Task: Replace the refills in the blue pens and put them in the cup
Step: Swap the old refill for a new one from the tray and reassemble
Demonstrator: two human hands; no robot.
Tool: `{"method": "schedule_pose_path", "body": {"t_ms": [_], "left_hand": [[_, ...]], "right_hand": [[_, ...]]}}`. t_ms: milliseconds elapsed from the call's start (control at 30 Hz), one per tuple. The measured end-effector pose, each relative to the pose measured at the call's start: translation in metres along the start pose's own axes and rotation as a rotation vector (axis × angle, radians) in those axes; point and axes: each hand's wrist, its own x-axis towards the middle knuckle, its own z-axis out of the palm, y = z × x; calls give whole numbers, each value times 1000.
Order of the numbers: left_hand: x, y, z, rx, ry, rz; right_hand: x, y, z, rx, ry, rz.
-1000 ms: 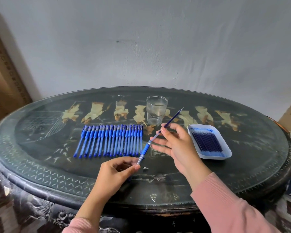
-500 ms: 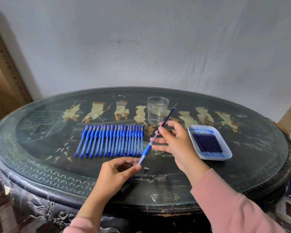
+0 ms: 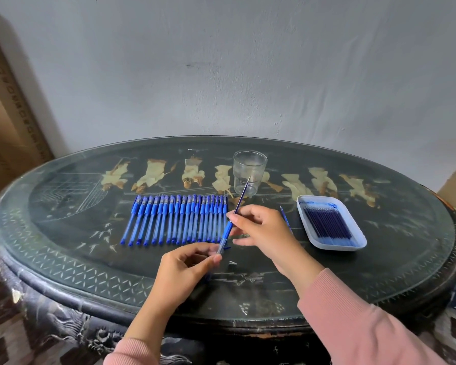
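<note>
My left hand point(image 3: 184, 270) pinches the clear barrel of a blue pen point(image 3: 225, 234) above the table's front middle. My right hand point(image 3: 263, 230) pinches a thin blue refill point(image 3: 242, 196) that sticks out of the barrel's blue grip end and points up toward the cup. A row of several capped blue pens point(image 3: 177, 219) lies side by side left of my hands. The clear plastic cup point(image 3: 249, 172) stands upright behind them with nothing in it. A white tray point(image 3: 353, 233) on the right holds several dark blue refills.
A small metal pen tip point(image 3: 232, 263) lies on the dark oval table point(image 3: 379, 259) just right of my left hand. One loose refill point(image 3: 284, 218) lies behind my right hand, partly hidden. Cardboard boxes stand at the far left and far right edges.
The refill has slid further into the barrel, so less of it sticks out. My right hand moved left and down toward my left hand. The refill now points steeper.
</note>
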Motion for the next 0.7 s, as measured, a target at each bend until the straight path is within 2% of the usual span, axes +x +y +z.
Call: {"method": "schedule_pose_path", "body": {"t_ms": [267,333,467,567,700], "left_hand": [[0,2,-1,-45,37,-1],[-1,2,-1,-49,30,-1],[-1,2,-2,-50,28,-3],[-1,2,-2,-30,23,1],[-1,1,-3,-23,19,3]], "right_hand": [[-3,9,-5,-11,0,-15],[-5,18,-9,-167,7,-12],[-16,41,-3,-640,-47,-83],[-16,56,3,-736,-49,-173],[-13,61,4,-723,-10,-203]]}}
